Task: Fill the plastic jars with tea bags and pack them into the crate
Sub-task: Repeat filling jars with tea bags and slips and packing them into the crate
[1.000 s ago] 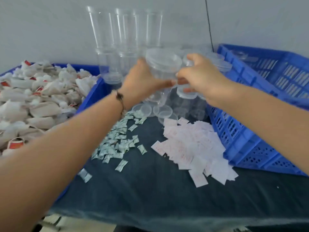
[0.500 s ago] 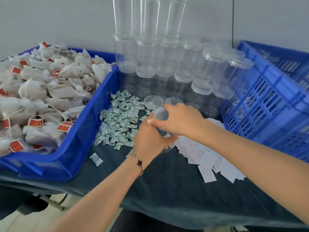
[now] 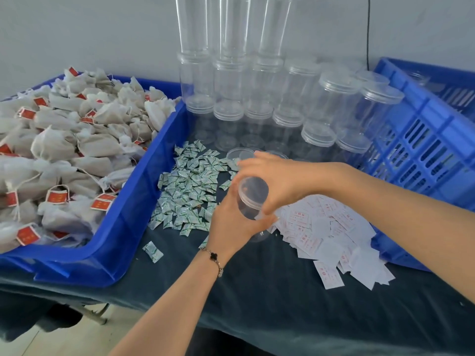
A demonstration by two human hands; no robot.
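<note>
Holding a clear jar (image 3: 253, 201) tilted over the dark table (image 3: 257, 291), the left hand (image 3: 231, 219) curls round its body while the right hand (image 3: 277, 181) fingers clamp its lid. Judging by this, opening is under way; next comes tea bags (image 3: 64, 150) from the left bin (image 3: 123, 227). The blue crate (image 3: 424, 150) waits right, near stacked jars (image 3: 257, 98) along a grey wall.

I worked at a small packing station, more workshop than home. A blue bin (image 3: 123, 227) heaped with tea bags (image 3: 64, 140) sat beside stacked empty plastic jars (image 3: 236, 80), loose desiccant sachets (image 3: 187, 191), a pile of paper labels (image 3: 331, 235) and a blue slatted crate (image 3: 424, 155), all on a dark cloth-covered table (image 3: 257, 291) against a bare wall (image 3: 90, 34).
</note>
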